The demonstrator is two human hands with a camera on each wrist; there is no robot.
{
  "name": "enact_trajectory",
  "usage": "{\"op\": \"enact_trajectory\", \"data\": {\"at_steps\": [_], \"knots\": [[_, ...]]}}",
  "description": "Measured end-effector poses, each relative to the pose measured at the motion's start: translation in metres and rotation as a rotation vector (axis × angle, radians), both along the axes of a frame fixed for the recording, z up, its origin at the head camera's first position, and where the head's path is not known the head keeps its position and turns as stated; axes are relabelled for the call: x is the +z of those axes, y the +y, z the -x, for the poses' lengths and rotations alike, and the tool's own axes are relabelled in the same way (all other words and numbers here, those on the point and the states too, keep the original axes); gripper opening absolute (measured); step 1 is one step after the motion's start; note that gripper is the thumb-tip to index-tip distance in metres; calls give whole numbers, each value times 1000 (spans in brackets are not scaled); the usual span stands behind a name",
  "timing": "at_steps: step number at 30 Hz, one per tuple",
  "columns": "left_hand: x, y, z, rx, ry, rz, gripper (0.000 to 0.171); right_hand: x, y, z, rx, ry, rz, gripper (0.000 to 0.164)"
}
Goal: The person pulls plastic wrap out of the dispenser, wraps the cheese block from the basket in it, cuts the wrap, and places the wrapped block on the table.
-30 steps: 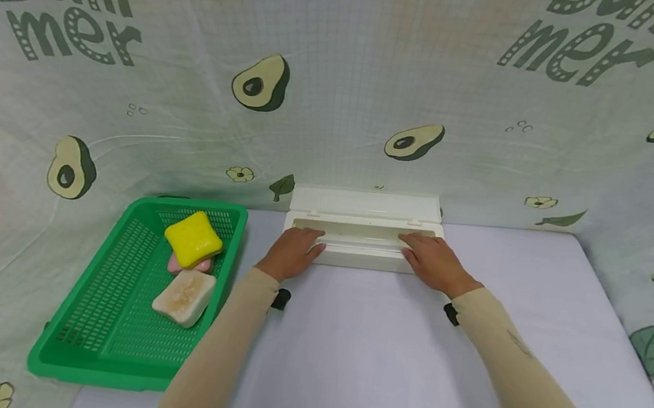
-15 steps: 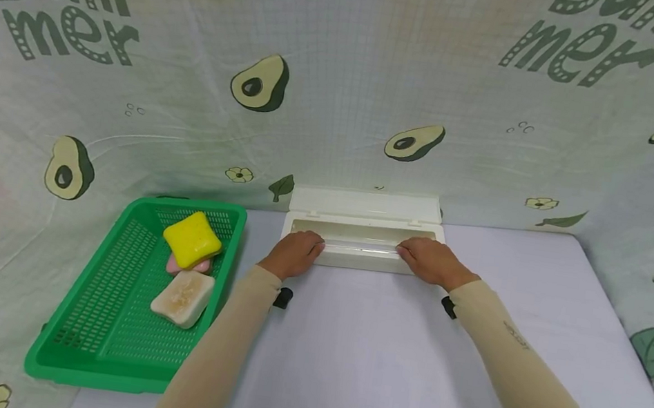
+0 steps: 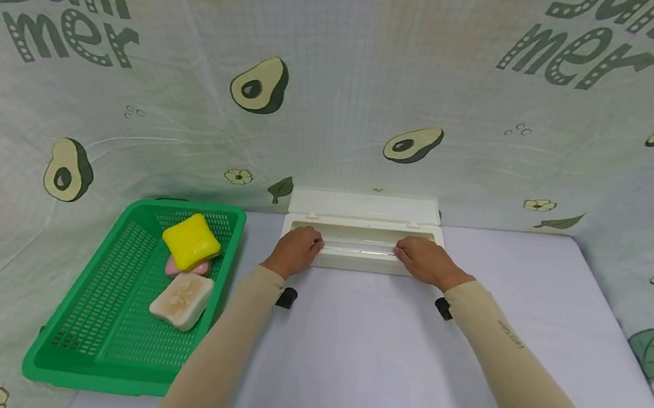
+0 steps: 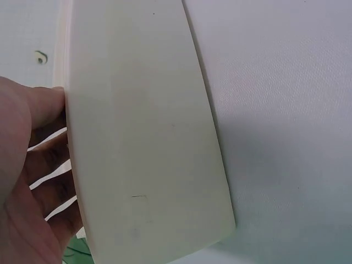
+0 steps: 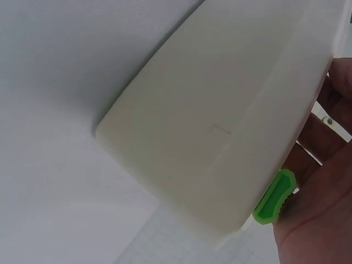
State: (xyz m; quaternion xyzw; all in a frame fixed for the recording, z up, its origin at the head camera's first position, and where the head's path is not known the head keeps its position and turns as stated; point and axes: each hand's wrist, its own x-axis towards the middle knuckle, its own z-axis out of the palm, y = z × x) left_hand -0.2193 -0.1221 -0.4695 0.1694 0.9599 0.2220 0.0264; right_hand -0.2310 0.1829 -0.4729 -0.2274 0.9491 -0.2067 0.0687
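A long white box [image 3: 356,264], which looks like a cling film dispenser, stands against the back wall with its lid [image 3: 364,204] raised. A clear glossy strip [image 3: 358,247] runs along its front edge. My left hand [image 3: 297,250] grips that edge near the left end, thumb against the rim and fingers behind it in the left wrist view. Toward the right end, my right hand [image 3: 428,260] grips the same edge with curled fingers. A small green slider [image 5: 275,197] sits by the right hand. Whether film is pinched under the fingertips is hidden.
A green plastic basket [image 3: 121,286] stands at left. In it lie a yellow pillow-shaped block [image 3: 191,242], a pink piece [image 3: 201,268] mostly covered, and an off-white block [image 3: 181,301]. A printed cloth [image 3: 347,60] hangs behind the white table [image 3: 367,363].
Both hands have drawn slightly back from inside the box to its front edge, and their fingers have curled there. The box and basket hold their places.
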Motion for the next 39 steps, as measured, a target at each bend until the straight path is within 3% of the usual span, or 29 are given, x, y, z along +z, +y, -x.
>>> {"op": "enact_trajectory", "data": {"at_steps": [6,13,22,29,39], "knots": [[-2,1,0,23,26,-19,19,4,-2,0,-8,-25,71,21],[-7,4,3,51,60,-39,14,4,-8,1,3,-41,137,26],[-7,8,6,74,40,-72,14,6,-15,8,-107,-77,143,23],[-8,10,10,89,55,-102,11,10,-23,17,-183,-17,111,14],[-6,9,9,92,70,-97,14,14,-30,18,-107,108,-120,2]]}}
